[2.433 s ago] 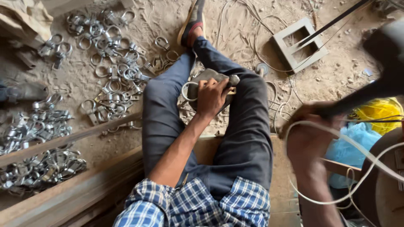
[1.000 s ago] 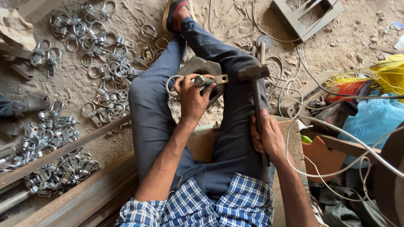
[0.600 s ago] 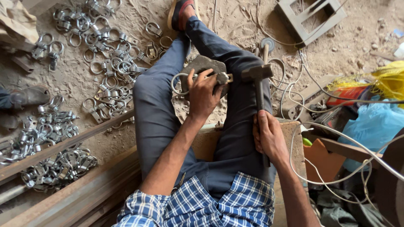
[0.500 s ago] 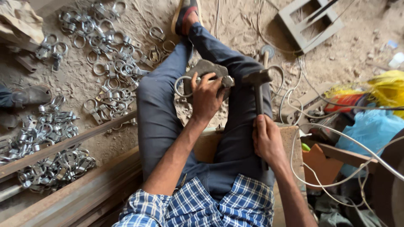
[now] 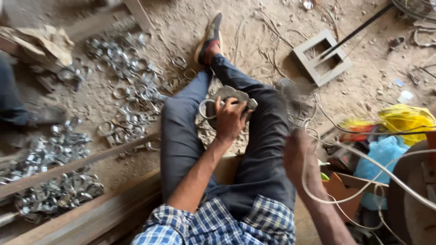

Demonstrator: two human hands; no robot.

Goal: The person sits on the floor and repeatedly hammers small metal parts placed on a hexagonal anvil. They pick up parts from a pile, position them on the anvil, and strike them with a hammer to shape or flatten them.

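Since half a second ago, the right hand [image 5: 297, 152] has lifted off the right thigh and swings in a blur beside the knee, with the hammer [image 5: 290, 90] smeared above it. How tightly its fingers close on the handle cannot be told through the blur.

The left hand [image 5: 230, 119] sits between the person's knees, fingers curled down firmly over a grey metal clamp piece [image 5: 227, 95]. A round metal ring [image 5: 205, 109] sticks out from the piece on the left side. Piece and ring are held low over the sandy floor [image 5: 263, 27], between the two legs in dark trousers.

Many shiny metal rings [image 5: 129, 77] lie scattered on the floor to the left, with a denser heap [image 5: 54, 190] nearer the lower left corner. A long wooden plank [image 5: 77, 161] runs between them. A grey square metal frame [image 5: 322, 56] lies at upper right. White cable [image 5: 359, 156] loops past the right arm, near yellow and blue bags [image 5: 399, 131].
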